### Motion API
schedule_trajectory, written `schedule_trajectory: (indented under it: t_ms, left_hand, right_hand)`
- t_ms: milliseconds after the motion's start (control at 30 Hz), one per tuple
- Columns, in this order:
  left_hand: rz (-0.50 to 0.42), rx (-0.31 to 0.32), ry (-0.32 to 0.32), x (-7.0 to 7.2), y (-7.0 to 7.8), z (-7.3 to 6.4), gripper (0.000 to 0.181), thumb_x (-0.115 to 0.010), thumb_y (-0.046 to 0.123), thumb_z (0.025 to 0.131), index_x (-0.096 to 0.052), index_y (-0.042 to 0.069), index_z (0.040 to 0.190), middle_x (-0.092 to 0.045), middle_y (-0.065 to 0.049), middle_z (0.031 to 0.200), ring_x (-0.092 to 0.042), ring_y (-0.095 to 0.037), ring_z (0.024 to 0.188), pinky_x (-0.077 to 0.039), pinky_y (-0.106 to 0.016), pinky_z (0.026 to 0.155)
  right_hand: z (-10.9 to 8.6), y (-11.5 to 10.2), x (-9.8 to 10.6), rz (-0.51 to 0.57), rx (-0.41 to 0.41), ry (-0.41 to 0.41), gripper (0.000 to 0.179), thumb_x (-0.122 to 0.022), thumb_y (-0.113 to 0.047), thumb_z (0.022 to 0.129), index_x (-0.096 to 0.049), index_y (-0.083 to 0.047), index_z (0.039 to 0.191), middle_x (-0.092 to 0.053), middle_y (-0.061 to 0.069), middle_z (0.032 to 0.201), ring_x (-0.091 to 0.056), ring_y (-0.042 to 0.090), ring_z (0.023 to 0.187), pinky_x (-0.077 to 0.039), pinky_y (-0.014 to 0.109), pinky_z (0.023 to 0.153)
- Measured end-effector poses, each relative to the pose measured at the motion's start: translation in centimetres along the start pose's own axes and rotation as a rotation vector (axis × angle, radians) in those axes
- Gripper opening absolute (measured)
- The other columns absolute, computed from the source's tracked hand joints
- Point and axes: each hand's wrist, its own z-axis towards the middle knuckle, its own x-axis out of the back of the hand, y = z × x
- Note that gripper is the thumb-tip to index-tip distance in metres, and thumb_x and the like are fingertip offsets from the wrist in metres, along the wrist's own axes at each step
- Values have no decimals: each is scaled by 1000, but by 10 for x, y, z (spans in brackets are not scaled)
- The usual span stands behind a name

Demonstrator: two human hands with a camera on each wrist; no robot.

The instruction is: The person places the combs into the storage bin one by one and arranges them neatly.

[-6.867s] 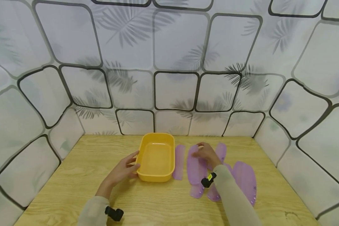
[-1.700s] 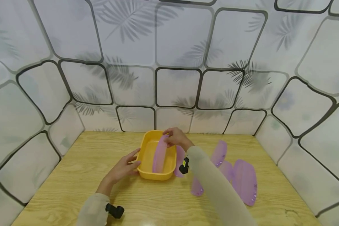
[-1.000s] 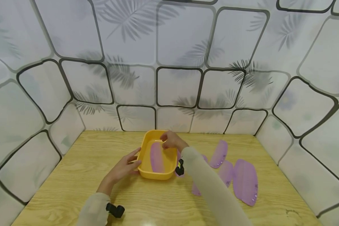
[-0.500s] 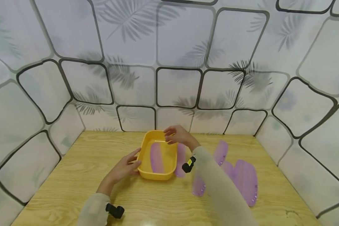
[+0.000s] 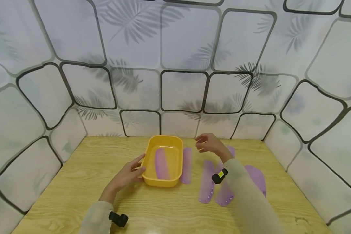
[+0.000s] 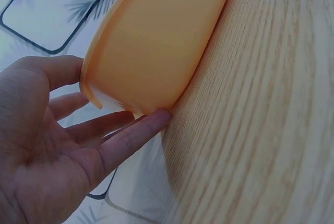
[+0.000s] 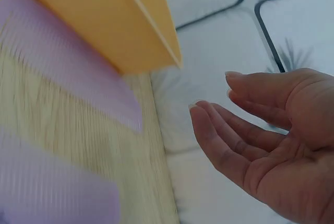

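The fingers of the left hand (image 5: 129,173) are spread and fairly straight, resting against the outside of a yellow plastic tub (image 5: 162,183), with one digit at its rim and another low down near the bottom edge. The fingers of the right hand (image 5: 211,144) are apart and loosely bent, hanging in the air to the right of the tub. Inside the tub, left of its middle, lies one translucent purple comb (image 5: 162,164). A second comb (image 5: 186,165) lies just beside the tub's right wall, running along it. Further right, a third comb (image 5: 206,182) and a fourth comb (image 5: 224,195) slant near each other. More purple pieces show on either side of the right sleeve (image 5: 250,195), which hides part of them, so their number is uncertain. A black device sits at each wrist. Beneath everything spreads a wood-grain bench (image 5: 161,214), and patterned cloth (image 5: 181,42) with dark outlines and leaves surrounds it.
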Motion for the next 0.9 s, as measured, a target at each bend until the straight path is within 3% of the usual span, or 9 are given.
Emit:
schedule_trajectory:
  t_ms: [400,667,900]
  left_hand:
    - [-1,11,3,-1,1,0,69,-52,16,109,-14,6,166,-24,-43,159,-51,-54,136,-61,-51,96]
    - [-1,10,22,0,0,0,69,-54,17,109,-16,7,166,-27,-42,159,-53,-52,135,-61,-51,96]
    - [2,5,15,0,-1,1,70,-54,18,109,-16,8,166,-28,-42,158,-55,-51,133,-61,-51,95]
  right_hand:
    - [-49,47,59,-67,-114,90,45,-64,-6,100,-50,16,137,-62,36,128,-72,38,105,-65,45,89]
    - [-73,66,72,-65,-216,142,49,-65,-2,98,-46,22,137,-62,38,124,-72,19,92,-66,41,84]
    - [-81,80,79,-56,-240,165,48,-65,-2,98,-47,24,134,-62,37,124,-73,22,92,-66,40,84]
